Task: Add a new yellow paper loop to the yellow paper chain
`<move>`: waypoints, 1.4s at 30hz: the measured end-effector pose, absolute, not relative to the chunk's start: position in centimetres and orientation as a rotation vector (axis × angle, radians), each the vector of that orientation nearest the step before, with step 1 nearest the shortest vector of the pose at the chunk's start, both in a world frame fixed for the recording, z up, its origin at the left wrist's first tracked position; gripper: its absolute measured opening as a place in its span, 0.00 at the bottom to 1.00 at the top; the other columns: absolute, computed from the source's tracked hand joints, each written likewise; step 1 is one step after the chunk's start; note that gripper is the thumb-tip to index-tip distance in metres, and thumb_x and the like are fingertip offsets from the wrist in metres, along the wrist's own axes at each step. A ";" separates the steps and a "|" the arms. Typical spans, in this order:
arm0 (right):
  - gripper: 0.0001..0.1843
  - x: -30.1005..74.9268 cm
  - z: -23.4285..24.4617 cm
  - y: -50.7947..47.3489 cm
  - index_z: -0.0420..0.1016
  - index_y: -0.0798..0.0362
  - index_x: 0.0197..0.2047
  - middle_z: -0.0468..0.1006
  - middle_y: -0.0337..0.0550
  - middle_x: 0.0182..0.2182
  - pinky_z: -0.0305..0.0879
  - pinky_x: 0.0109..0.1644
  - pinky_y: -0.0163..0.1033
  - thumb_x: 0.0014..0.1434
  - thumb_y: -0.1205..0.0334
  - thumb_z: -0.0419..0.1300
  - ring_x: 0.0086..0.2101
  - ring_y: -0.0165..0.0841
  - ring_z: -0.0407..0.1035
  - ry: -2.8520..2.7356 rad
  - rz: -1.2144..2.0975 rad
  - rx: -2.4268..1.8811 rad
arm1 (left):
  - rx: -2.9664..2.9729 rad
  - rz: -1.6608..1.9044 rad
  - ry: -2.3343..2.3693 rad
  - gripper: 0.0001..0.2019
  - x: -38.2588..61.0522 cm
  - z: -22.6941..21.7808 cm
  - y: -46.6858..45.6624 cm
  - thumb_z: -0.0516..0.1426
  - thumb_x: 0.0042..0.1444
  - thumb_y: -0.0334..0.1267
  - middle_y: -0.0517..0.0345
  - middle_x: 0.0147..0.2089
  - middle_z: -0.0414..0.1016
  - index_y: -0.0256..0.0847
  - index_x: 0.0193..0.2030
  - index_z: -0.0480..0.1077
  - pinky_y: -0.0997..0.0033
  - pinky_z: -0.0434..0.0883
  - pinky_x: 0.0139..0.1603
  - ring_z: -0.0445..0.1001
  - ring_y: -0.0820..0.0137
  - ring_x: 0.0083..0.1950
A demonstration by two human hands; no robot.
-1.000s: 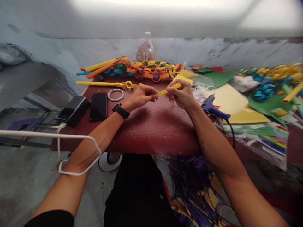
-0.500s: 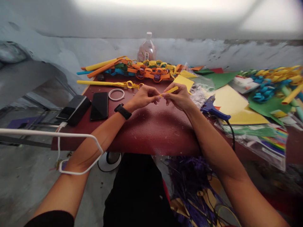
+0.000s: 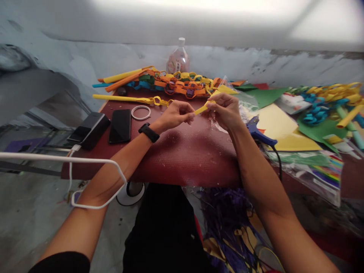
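A short yellow paper strip (image 3: pixel 201 110) is stretched between my two hands above the dark red table (image 3: pixel 182 155). My left hand (image 3: pixel 178 113), with a black watch on its wrist, pinches the strip's near end between thumb and fingers. At the other end, my right hand (image 3: pixel 226 110) grips the strip, its fingertips closed round it. Just behind my left hand lies a yellow paper chain (image 3: pixel 157 101) that runs on from a rolled yellow paper stick (image 3: pixel 119 98). A blue glue gun (image 3: pixel 257 132) rests to the right of my right forearm.
Orange, yellow and blue paper chains (image 3: pixel 179 86) lie along the back, before a clear plastic bottle (image 3: pixel 178 60). On the left are a roll of tape (image 3: pixel 140 107), a phone (image 3: pixel 120 126) and a black box-shaped device (image 3: pixel 89 131). Yellow sheets (image 3: pixel 275 121) cover the right side.
My right hand has moved to the right and slightly up, away from my left hand, so more of the yellow strip shows between them. My left hand has hardly moved.
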State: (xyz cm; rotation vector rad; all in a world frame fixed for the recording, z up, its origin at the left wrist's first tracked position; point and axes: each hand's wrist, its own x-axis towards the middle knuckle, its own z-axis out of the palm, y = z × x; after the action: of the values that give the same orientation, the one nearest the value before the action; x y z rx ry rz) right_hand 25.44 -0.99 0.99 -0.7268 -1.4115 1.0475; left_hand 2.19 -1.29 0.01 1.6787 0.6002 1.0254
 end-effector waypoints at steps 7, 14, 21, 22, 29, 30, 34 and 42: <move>0.27 23.3 0.1 -1.7 0.79 0.54 0.23 0.78 0.40 0.19 0.72 0.15 0.32 0.42 0.46 0.87 0.13 0.24 0.64 -1.482 1.187 -0.776 | 1.689 1.033 0.673 0.08 2.3 0.0 -1.3 0.69 0.65 0.31 0.55 0.31 0.81 0.32 0.35 0.77 0.78 0.77 0.34 0.79 0.78 0.30; 0.29 23.1 0.7 -1.9 0.75 0.52 0.20 0.74 0.36 0.15 0.62 0.11 0.29 0.43 0.44 0.87 0.11 0.21 0.57 -1.422 1.117 -0.779 | 1.613 0.981 0.618 0.10 2.5 0.1 -1.5 0.72 0.64 0.34 0.57 0.30 0.80 0.33 0.36 0.77 0.78 0.78 0.34 0.78 0.78 0.30; 0.30 24.8 0.8 -0.8 0.73 0.49 0.21 0.72 0.32 0.14 0.56 0.12 0.29 0.51 0.39 0.82 0.12 0.20 0.53 -1.363 0.976 -0.774 | 1.557 0.996 0.688 0.08 2.8 0.3 -1.5 0.69 0.65 0.28 0.58 0.29 0.80 0.32 0.35 0.76 0.79 0.77 0.33 0.77 0.79 0.27; 0.30 25.0 0.7 -0.6 0.72 0.49 0.21 0.72 0.31 0.15 0.56 0.12 0.29 0.51 0.39 0.82 0.12 0.20 0.52 -1.344 0.957 -0.768 | 1.546 1.003 0.703 0.07 2.6 0.3 -1.5 0.68 0.65 0.28 0.58 0.29 0.80 0.32 0.35 0.77 0.79 0.77 0.33 0.77 0.79 0.27; 0.32 25.2 0.5 -0.2 0.69 0.48 0.23 0.73 0.31 0.17 0.59 0.13 0.28 0.50 0.36 0.82 0.13 0.20 0.53 -1.231 0.916 -0.764 | 1.492 1.008 0.774 0.11 2.0 0.4 -1.5 0.73 0.62 0.33 0.54 0.29 0.82 0.32 0.34 0.78 0.77 0.78 0.34 0.79 0.77 0.28; 0.33 24.7 0.4 -0.4 0.69 0.48 0.23 0.74 0.32 0.17 0.60 0.14 0.29 0.49 0.35 0.82 0.13 0.20 0.54 -1.252 0.945 -0.768 | 1.489 1.021 0.772 0.12 2.0 0.4 -1.5 0.74 0.61 0.34 0.54 0.29 0.82 0.32 0.34 0.78 0.77 0.78 0.34 0.79 0.77 0.28; 0.34 22.7 0.0 -1.3 0.72 0.49 0.22 0.78 0.38 0.18 0.65 0.14 0.31 0.45 0.33 0.83 0.13 0.22 0.59 -1.388 1.051 -0.794 | 1.469 1.062 0.741 0.16 2.1 0.4 -1.6 0.77 0.58 0.40 0.53 0.30 0.83 0.32 0.35 0.79 0.77 0.78 0.34 0.80 0.76 0.29; 0.32 22.4 -0.2 -1.7 0.73 0.49 0.22 0.78 0.37 0.19 0.67 0.15 0.31 0.46 0.36 0.84 0.13 0.22 0.60 -1.376 1.041 -0.798 | 1.482 1.041 0.749 0.17 2.3 0.5 -1.7 0.77 0.59 0.42 0.53 0.31 0.83 0.31 0.34 0.78 0.74 0.78 0.36 0.80 0.75 0.30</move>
State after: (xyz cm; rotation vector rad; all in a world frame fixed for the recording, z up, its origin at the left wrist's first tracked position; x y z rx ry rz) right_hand 22.36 -1.67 -0.20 -0.7979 -1.3756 1.0410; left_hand 2.30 -1.66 0.46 1.4819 0.7488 1.0414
